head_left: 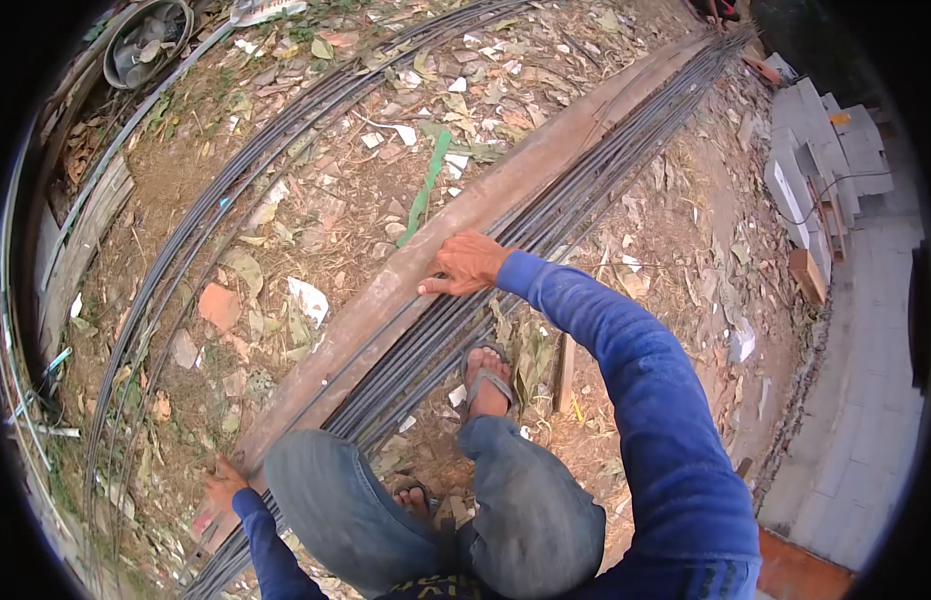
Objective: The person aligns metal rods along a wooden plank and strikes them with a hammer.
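Note:
A long brown wooden plank (505, 185) runs diagonally from lower left to upper right. Beside and partly on it lies a bundle of dark metal rods (585, 190). My right hand (465, 264) rests over the plank's edge and a rod near the middle, thumb apart from the other fingers; whether it grips the rod cannot be made out. At the plank's lower left end, my left hand (225, 484) touches the plank's edge with its fingers apart.
A second bundle of rods (210, 200) curves across the left. A bucket (147, 45) stands top left. Stacked grey blocks (810, 150) and a paved strip (855, 370) lie right. A green strip (426, 187) and leaves litter the ground. Part of another person (723, 10) shows at the top.

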Action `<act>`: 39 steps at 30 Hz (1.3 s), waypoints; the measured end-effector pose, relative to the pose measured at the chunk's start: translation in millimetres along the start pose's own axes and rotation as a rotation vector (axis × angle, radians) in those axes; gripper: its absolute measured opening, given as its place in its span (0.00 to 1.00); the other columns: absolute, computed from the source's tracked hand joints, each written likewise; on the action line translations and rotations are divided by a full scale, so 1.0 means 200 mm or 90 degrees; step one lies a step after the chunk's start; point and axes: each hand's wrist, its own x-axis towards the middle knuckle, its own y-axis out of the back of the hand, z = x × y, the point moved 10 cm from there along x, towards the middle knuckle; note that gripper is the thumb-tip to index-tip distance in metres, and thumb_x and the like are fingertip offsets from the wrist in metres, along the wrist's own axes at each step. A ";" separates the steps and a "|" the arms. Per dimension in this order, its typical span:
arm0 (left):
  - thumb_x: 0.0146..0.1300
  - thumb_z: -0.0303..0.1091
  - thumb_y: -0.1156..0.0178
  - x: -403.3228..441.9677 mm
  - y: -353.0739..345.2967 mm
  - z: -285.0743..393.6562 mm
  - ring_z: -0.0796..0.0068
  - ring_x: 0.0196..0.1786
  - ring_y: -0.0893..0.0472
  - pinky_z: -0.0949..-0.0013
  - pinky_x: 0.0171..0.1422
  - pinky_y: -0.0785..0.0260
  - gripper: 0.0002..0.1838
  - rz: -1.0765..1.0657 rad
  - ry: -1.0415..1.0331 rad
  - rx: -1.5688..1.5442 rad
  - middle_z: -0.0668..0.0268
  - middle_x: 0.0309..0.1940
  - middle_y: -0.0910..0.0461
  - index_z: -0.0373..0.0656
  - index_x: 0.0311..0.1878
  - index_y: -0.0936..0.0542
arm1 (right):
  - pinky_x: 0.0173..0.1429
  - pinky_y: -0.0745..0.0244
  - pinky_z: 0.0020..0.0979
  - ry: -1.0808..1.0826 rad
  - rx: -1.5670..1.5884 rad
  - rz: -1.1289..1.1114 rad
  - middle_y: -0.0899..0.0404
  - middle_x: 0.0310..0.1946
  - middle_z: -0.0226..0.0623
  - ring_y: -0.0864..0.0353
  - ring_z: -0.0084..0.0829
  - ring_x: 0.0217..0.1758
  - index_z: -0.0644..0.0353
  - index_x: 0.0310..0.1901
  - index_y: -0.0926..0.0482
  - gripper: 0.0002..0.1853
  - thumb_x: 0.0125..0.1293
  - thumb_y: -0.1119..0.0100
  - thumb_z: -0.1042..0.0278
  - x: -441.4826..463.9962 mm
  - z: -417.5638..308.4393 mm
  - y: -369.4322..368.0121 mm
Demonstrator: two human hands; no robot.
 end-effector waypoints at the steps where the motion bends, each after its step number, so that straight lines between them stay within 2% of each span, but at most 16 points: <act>1: 0.70 0.71 0.45 0.02 -0.09 0.09 0.39 0.55 0.19 0.45 0.60 0.27 0.41 -0.037 -0.031 -0.071 0.41 0.52 0.19 0.35 0.58 0.18 | 0.47 0.22 0.53 0.006 -0.006 -0.004 0.14 0.30 0.53 0.14 0.56 0.40 0.57 0.38 0.10 0.35 0.73 0.51 0.29 0.01 0.00 -0.02; 2: 0.71 0.70 0.45 0.04 -0.18 0.20 0.40 0.59 0.20 0.46 0.62 0.27 0.40 -0.073 -0.063 -0.146 0.41 0.54 0.20 0.36 0.59 0.18 | 0.47 0.23 0.53 0.010 -0.013 -0.007 0.14 0.30 0.53 0.14 0.56 0.40 0.58 0.37 0.10 0.35 0.73 0.52 0.29 0.01 0.00 -0.02; 4: 0.72 0.69 0.47 -0.03 -0.26 0.53 0.42 0.64 0.22 0.44 0.72 0.34 0.38 -0.219 -0.059 -0.252 0.43 0.61 0.21 0.41 0.61 0.18 | 0.47 0.23 0.53 0.001 -0.035 -0.025 0.15 0.29 0.53 0.15 0.56 0.39 0.58 0.35 0.11 0.36 0.74 0.52 0.30 0.02 0.01 -0.04; 6: 0.76 0.66 0.52 -0.14 -0.21 0.83 0.43 0.68 0.24 0.35 0.80 0.48 0.36 -0.164 -0.152 -0.162 0.49 0.68 0.24 0.43 0.64 0.19 | 0.46 0.23 0.53 -0.024 -0.064 -0.049 0.15 0.28 0.53 0.15 0.56 0.38 0.58 0.34 0.11 0.36 0.74 0.53 0.30 0.04 0.05 -0.09; 9: 0.79 0.62 0.56 -0.29 -0.26 1.00 0.45 0.70 0.24 0.28 0.83 0.61 0.33 -0.182 -0.271 -0.116 0.52 0.69 0.23 0.44 0.65 0.18 | 0.44 0.23 0.51 0.046 -0.031 0.032 0.14 0.31 0.51 0.15 0.55 0.37 0.59 0.30 0.13 0.37 0.74 0.53 0.30 0.07 0.06 -0.17; 12: 0.81 0.58 0.59 -0.27 -0.29 0.99 0.47 0.66 0.21 0.30 0.82 0.57 0.30 -0.320 -0.209 -0.116 0.51 0.61 0.17 0.45 0.62 0.16 | 0.51 0.25 0.54 0.048 -0.026 0.049 0.14 0.49 0.49 0.15 0.52 0.49 0.57 0.40 0.13 0.36 0.73 0.53 0.27 0.07 0.06 -0.16; 15: 0.82 0.56 0.59 -0.27 -0.33 0.99 0.48 0.62 0.18 0.30 0.81 0.52 0.30 -0.340 -0.231 -0.112 0.52 0.52 0.12 0.44 0.58 0.13 | 0.67 0.32 0.60 0.031 -0.113 0.227 0.25 0.68 0.45 0.25 0.51 0.69 0.50 0.60 0.18 0.36 0.72 0.55 0.25 0.02 0.03 -0.01; 18: 0.82 0.54 0.60 -0.28 -0.27 1.01 0.47 0.58 0.16 0.30 0.78 0.49 0.30 -0.222 -0.263 -0.181 0.52 0.48 0.11 0.43 0.54 0.12 | 0.79 0.50 0.67 -0.118 -0.092 0.296 0.33 0.76 0.42 0.39 0.50 0.81 0.43 0.74 0.29 0.39 0.72 0.56 0.25 0.09 0.11 -0.07; 19: 0.82 0.54 0.59 -0.29 -0.25 1.00 0.47 0.58 0.16 0.30 0.78 0.48 0.30 -0.221 -0.259 -0.175 0.52 0.48 0.11 0.42 0.53 0.12 | 0.82 0.57 0.70 -0.166 -0.071 0.268 0.33 0.76 0.42 0.41 0.49 0.82 0.42 0.75 0.29 0.38 0.73 0.57 0.27 0.12 0.13 -0.09; 22: 0.82 0.53 0.59 -0.28 -0.26 1.05 0.47 0.57 0.16 0.31 0.78 0.47 0.30 -0.213 -0.267 -0.184 0.51 0.47 0.12 0.42 0.52 0.12 | 0.81 0.60 0.75 -0.197 -0.129 0.290 0.30 0.74 0.43 0.39 0.49 0.81 0.42 0.72 0.26 0.34 0.74 0.56 0.30 0.13 0.13 -0.11; 25: 0.81 0.53 0.59 -0.28 -0.30 0.96 0.47 0.56 0.16 0.32 0.78 0.47 0.29 -0.191 -0.255 -0.172 0.51 0.47 0.12 0.42 0.52 0.13 | 0.79 0.60 0.78 -0.211 -0.097 0.232 0.25 0.68 0.42 0.37 0.48 0.80 0.44 0.67 0.22 0.31 0.73 0.53 0.34 0.16 0.13 -0.09; 28: 0.81 0.53 0.59 -0.30 -0.30 1.01 0.48 0.55 0.16 0.34 0.79 0.47 0.28 -0.175 -0.270 -0.156 0.51 0.47 0.13 0.43 0.53 0.14 | 0.80 0.59 0.76 -0.194 -0.125 0.282 0.25 0.61 0.40 0.37 0.46 0.77 0.47 0.63 0.21 0.29 0.73 0.51 0.36 0.18 0.14 -0.11; 31: 0.82 0.53 0.59 -0.28 -0.28 1.03 0.50 0.53 0.16 0.35 0.79 0.47 0.27 -0.241 -0.259 -0.176 0.52 0.45 0.13 0.44 0.51 0.15 | 0.78 0.56 0.75 -0.174 -0.128 0.283 0.23 0.60 0.40 0.32 0.47 0.73 0.46 0.61 0.19 0.26 0.70 0.46 0.39 0.19 0.14 -0.10; 34: 0.82 0.53 0.58 -0.28 -0.41 0.99 0.51 0.53 0.16 0.36 0.78 0.46 0.25 -0.290 -0.253 -0.154 0.53 0.43 0.13 0.45 0.49 0.16 | 0.78 0.55 0.74 -0.180 -0.139 0.274 0.23 0.59 0.39 0.32 0.46 0.72 0.45 0.60 0.19 0.26 0.70 0.45 0.39 0.20 0.15 -0.11; 39: 0.81 0.53 0.56 -0.26 -0.33 1.05 0.50 0.49 0.17 0.40 0.73 0.41 0.23 -0.323 -0.278 -0.126 0.54 0.39 0.15 0.46 0.44 0.19 | 0.78 0.54 0.73 -0.148 -0.131 0.314 0.23 0.57 0.38 0.31 0.44 0.71 0.46 0.57 0.17 0.25 0.67 0.42 0.40 0.22 0.13 -0.09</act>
